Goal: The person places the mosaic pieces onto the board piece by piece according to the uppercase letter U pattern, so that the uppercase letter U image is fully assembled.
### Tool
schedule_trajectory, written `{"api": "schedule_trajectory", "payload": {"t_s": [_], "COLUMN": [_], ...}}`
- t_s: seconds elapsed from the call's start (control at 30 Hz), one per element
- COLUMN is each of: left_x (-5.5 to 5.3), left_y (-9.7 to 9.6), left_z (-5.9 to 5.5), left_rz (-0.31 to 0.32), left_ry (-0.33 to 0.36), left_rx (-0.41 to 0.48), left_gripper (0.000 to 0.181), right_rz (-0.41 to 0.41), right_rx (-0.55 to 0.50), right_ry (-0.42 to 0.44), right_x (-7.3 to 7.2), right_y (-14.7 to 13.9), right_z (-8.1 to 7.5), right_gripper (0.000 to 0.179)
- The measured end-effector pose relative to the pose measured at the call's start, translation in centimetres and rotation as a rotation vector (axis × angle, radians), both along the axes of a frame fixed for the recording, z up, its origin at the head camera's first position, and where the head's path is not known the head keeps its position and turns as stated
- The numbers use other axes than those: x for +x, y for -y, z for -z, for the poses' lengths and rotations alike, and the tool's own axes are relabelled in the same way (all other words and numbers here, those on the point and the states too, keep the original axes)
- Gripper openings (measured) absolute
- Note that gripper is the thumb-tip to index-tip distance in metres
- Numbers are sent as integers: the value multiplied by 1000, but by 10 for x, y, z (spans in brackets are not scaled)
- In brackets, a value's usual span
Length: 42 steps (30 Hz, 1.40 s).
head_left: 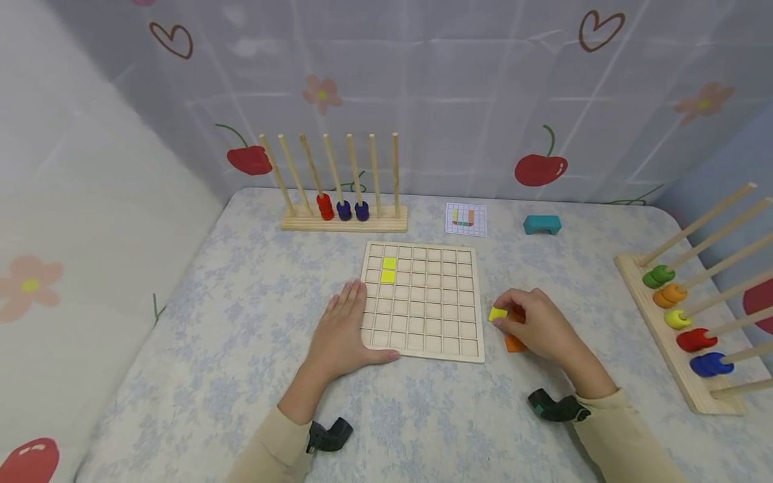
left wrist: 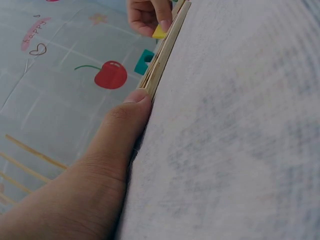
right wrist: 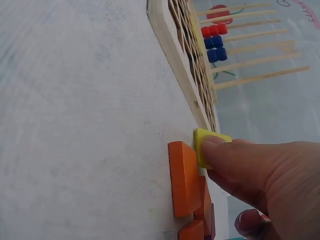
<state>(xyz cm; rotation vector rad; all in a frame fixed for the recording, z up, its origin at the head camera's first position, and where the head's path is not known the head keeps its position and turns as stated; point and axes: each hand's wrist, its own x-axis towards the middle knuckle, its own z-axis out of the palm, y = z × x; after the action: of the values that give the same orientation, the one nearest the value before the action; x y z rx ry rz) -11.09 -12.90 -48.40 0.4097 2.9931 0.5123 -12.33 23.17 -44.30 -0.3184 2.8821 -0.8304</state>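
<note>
A wooden grid board [head_left: 423, 302] lies in the middle of the table, with two yellow tiles [head_left: 388, 270] in its upper left cells. My left hand [head_left: 344, 329] rests flat on the table and presses against the board's left edge [left wrist: 162, 55]. My right hand [head_left: 537, 322] pinches a small yellow tile [head_left: 498, 313] just right of the board; the same yellow tile [right wrist: 205, 145] shows between fingertip and thumb in the right wrist view. Orange tiles [right wrist: 185, 180] lie under that hand, and orange tiles [head_left: 514, 343] peek out beneath the palm.
A pattern card [head_left: 466, 219] and a teal arch block [head_left: 541, 225] lie behind the board. A peg rack with red and blue rings [head_left: 341, 208] stands at the back. Another rack with coloured rings [head_left: 682, 315] runs along the right edge.
</note>
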Motion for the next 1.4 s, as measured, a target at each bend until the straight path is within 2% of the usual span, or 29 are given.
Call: {"api": "schedule_trajectory", "payload": {"t_s": [0.3,0.5,0.63,1.03,1.2,1.4], "left_x": [0,0,0,0,0,0], "left_y": [1,0,0,0,0,0], "left_z": [-1,-1,-2,-3,-3,-2], "left_rz": [3,5,3,4,8,14], "left_ry": [-2,2,9,11,6,1], "left_rx": [7,9,9,-15,-18,-21], "left_gripper": [146,145,144,145,145,144], "right_rz": [17,-14,-38,-145,-172,-166], "right_rx": [-136,-227,-270,-315,-308,-296], "right_ry": [-21,-16,32,68,70,75], "right_x": [-10,-25,-35,-58,-63,-66], "right_y": [13,40,64,133,150,161], "right_z": [-8,-9,-9,-6,-2,-1], "right_gripper": [12,12,12,9,9,11]}}
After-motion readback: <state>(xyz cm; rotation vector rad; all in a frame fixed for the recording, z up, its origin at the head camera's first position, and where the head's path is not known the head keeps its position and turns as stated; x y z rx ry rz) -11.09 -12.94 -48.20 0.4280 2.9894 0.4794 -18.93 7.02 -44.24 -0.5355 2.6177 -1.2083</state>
